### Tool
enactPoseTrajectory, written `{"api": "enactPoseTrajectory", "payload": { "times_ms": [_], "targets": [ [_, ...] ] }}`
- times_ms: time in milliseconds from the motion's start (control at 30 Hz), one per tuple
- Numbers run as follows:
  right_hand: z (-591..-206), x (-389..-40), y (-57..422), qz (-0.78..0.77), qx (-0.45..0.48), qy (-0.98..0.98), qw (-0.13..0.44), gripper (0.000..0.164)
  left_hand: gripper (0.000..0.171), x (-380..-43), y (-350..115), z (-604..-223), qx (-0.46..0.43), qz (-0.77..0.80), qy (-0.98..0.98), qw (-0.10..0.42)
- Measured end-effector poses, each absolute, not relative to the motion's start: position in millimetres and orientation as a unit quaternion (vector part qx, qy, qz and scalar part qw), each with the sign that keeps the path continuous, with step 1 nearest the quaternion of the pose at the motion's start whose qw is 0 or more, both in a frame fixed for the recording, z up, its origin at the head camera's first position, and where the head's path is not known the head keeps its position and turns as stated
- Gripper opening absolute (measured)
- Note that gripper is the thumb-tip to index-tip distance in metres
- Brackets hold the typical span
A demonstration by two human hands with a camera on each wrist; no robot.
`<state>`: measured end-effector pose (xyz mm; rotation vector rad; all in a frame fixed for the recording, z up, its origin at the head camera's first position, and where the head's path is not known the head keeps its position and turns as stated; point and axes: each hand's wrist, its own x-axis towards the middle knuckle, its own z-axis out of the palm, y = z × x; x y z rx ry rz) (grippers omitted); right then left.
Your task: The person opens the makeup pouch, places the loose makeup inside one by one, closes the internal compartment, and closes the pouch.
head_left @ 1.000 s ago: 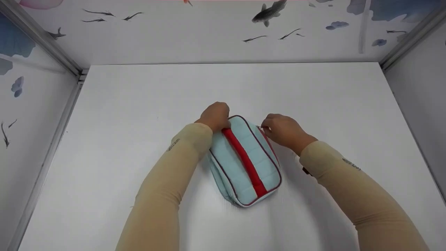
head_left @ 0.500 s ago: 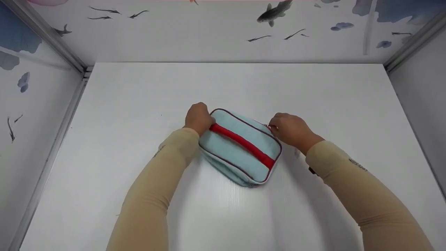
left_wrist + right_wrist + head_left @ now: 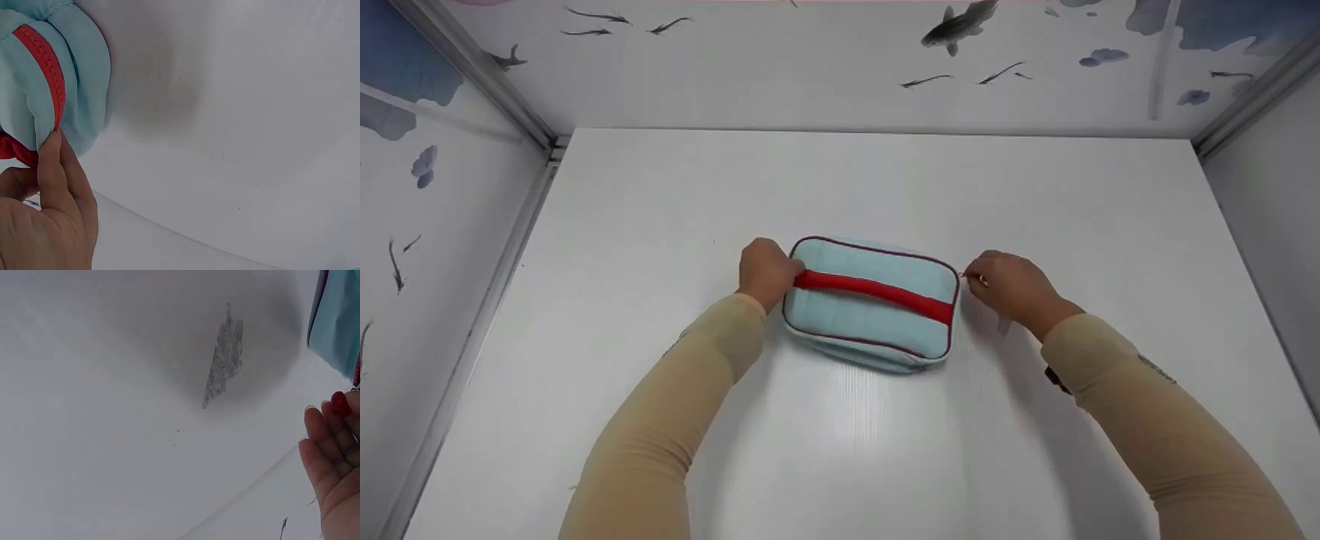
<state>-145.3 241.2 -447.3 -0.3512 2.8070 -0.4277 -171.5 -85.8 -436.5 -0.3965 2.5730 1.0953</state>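
Observation:
A light blue zippered pouch [image 3: 877,262] with dark red piping and a red strap handle [image 3: 877,289] lies across the middle of the table in the head view. My left hand [image 3: 767,274] pinches its left end, thumb by the strap's end. In the left wrist view the fingertips press at the end of a red zipper [image 3: 46,62]. At the pouch's right corner my right hand [image 3: 1012,289] pinches the zipper pull. A red bead-like pull tab [image 3: 340,405] shows between the fingers in the right wrist view.
The white table [image 3: 840,457] extends all round the pouch. White panels printed with fish and plants stand behind and at the left, and a plain panel [image 3: 1271,187] at the right. A grey scuffed patch [image 3: 225,357] marks the tabletop.
The pouch has turned from a steep slant to nearly level. My left hand has moved left with its end, and my right hand has moved slightly right, still at the zipper pull.

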Motion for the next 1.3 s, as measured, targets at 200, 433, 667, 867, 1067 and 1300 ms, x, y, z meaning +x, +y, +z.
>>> {"api": "enactPoseTrajectory", "payload": {
  "times_ms": [200,433,667,867,1067,1300],
  "targets": [
    [-447,-147,245,-0.152,-0.108,0.97,0.157,0.026,0.019,-158,-87,-436,-0.138,0.404,0.879,0.214],
    [-449,-148,249,-0.153,-0.107,0.969,0.161,0.025,0.018,-146,-85,-434,-0.117,0.385,0.879,0.257],
    [-453,-147,249,-0.157,-0.095,0.969,0.166,0.026,0.019,-145,-86,-433,-0.09,0.351,0.892,0.272],
    [-454,-142,248,-0.165,-0.106,0.97,0.146,0.024,0.029,-151,-85,-424,-0.044,0.298,0.919,0.253],
    [-456,-141,243,-0.167,-0.108,0.97,0.137,0.023,0.04,-165,-65,-406,0.047,0.235,0.947,0.212],
    [-455,-141,236,-0.175,-0.105,0.968,0.144,0.023,0.038,-180,-32,-394,0.113,0.217,0.946,0.214]
  ]
}}
